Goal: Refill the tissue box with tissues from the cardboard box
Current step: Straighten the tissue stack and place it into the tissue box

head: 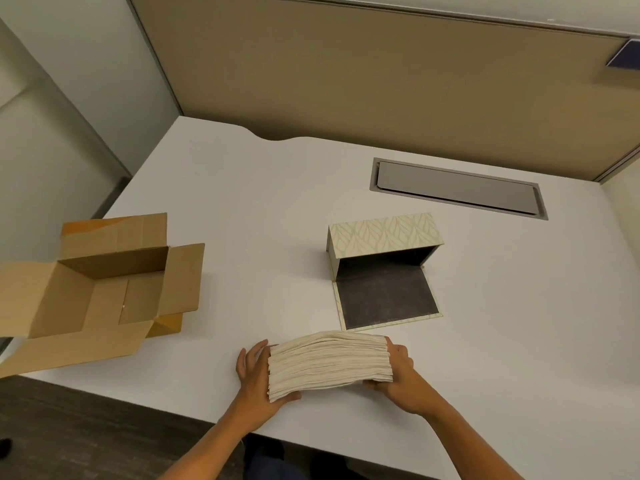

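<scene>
A thick stack of cream tissues (329,363) is held near the table's front edge, between both hands. My left hand (254,374) grips its left end, and my right hand (398,372) grips its right end. Just behind it, the leaf-patterned tissue box (384,233) lies on its side, its dark-lined flap (386,299) folded flat toward me and its inside showing no contents. The brown cardboard box (104,289) sits at the left with its flaps spread open; its visible inside holds nothing.
The white table (259,209) has a grey cable hatch (457,188) at the back right. A tan partition wall (381,71) rises behind it. The cardboard box overhangs the table's left front corner, above dark floor.
</scene>
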